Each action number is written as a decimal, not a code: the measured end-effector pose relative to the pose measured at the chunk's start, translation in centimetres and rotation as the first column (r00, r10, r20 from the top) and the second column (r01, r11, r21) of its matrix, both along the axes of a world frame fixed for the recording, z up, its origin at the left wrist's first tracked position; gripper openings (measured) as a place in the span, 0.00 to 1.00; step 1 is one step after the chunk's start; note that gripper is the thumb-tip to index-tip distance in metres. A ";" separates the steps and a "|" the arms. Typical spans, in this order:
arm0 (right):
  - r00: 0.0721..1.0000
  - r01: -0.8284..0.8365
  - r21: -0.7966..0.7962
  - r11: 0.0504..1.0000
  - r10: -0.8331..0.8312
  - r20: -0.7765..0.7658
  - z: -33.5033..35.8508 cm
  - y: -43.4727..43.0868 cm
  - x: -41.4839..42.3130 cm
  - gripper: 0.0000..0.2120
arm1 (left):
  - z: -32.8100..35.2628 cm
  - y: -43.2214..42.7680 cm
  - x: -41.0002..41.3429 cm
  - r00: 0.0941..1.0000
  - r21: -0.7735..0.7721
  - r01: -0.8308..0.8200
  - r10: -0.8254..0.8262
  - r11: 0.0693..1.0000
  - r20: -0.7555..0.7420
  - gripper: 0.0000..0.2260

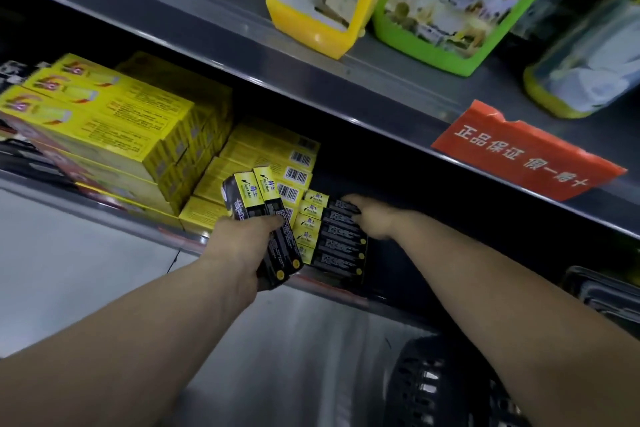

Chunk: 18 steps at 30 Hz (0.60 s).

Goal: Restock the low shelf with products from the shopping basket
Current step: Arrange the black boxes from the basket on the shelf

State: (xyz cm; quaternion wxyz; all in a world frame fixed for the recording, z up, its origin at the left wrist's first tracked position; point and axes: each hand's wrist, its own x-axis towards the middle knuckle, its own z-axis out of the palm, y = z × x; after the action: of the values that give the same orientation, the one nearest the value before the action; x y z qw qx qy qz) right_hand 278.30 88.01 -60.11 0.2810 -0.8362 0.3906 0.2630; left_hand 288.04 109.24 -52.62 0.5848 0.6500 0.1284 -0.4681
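My left hand [239, 243] grips two long black-and-yellow boxes [263, 215] side by side, tilted, just in front of the low shelf's front edge [322, 284]. On the shelf stands a stack of several matching black-and-yellow boxes [334, 239]. My right hand [370, 218] rests on the top right of that stack, fingers laid over the uppermost box. The dark shopping basket [446, 388] sits on the floor at the lower right, partly hidden by my right forearm.
Yellow cartons [104, 121] are stacked on the low shelf at the left, with barcode-faced yellow boxes [277, 156] behind the held ones. The shelf above carries yellow [311, 10] and green jugs [450, 10] and a red price label [526, 152]. Dark shelf space lies right of the stack.
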 end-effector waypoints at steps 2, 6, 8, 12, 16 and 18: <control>1.000 0.016 0.015 1.000 -0.017 0.025 -0.1 0.0 -0.1 0.23 | 0.0 -0.1 -0.2 1.000 -0.008 0.008 -0.008 1.000 0.000 0.07; 0.999 0.016 0.001 1.000 -0.016 0.029 -0.2 0.2 -0.4 0.25 | 0.1 -0.3 -0.6 1.000 -0.026 0.022 -0.023 0.999 -0.011 0.06; 0.999 -0.029 -0.057 0.998 0.026 -0.040 0.2 0.4 -0.4 0.25 | 0.1 -0.3 -0.6 1.000 -0.027 0.025 -0.025 0.999 -0.009 0.07; 0.992 -0.087 -0.204 0.975 0.065 -0.112 3.2 1.0 0.8 0.29 | -0.1 -0.3 -0.4 1.000 -0.033 0.029 -0.029 0.999 -0.003 0.14; 0.957 0.113 0.481 0.869 -0.225 0.182 8.6 3.9 2.3 0.20 | -0.1 -0.6 -0.4 1.000 -0.089 0.021 -0.023 0.996 -0.012 0.12; 0.949 0.102 0.684 0.723 -0.277 0.152 9.7 5.5 2.3 0.28 | 0.1 -0.8 -0.5 0.999 -0.120 0.009 -0.013 0.993 -0.033 0.10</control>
State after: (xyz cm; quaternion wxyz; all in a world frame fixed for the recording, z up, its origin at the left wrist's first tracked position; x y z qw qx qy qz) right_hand 280.55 93.50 -50.40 0.6329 -0.6608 0.3168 0.2500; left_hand 287.55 108.46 -52.53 0.6177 0.6066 0.1062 -0.4892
